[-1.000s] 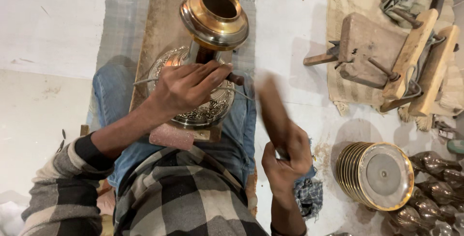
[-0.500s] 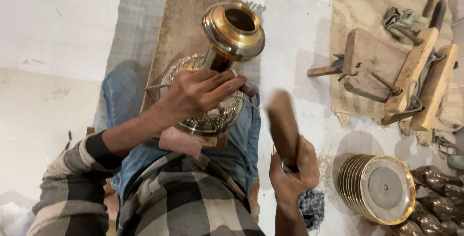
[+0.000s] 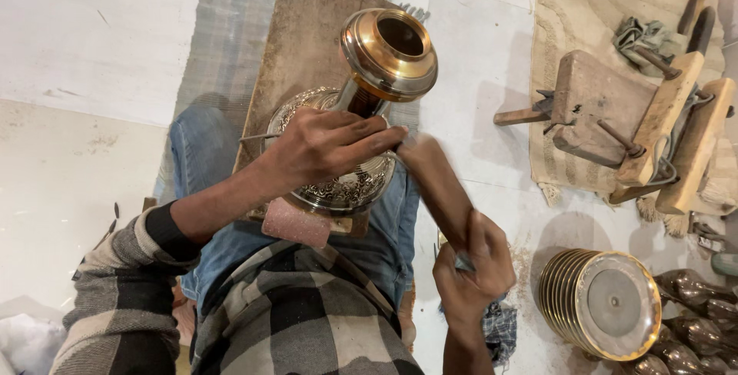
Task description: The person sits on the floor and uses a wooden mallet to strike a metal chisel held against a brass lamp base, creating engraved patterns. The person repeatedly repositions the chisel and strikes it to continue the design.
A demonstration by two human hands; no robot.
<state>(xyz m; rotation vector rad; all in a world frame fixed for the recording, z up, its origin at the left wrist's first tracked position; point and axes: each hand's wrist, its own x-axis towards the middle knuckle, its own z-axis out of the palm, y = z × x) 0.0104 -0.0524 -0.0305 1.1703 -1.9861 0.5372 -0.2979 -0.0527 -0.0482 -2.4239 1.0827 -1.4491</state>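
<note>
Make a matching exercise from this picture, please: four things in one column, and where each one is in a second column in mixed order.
Things:
1. brass vase
2. wooden mallet
3. stack of brass discs
4. wooden blocks with handles

Places:
A. on the woven mat at the upper right
B. held in the right hand
C. on the person's lap, under the left hand
D. on the floor at the lower right

Pairs: 1-C, 2-B, 3-D, 4-A
</note>
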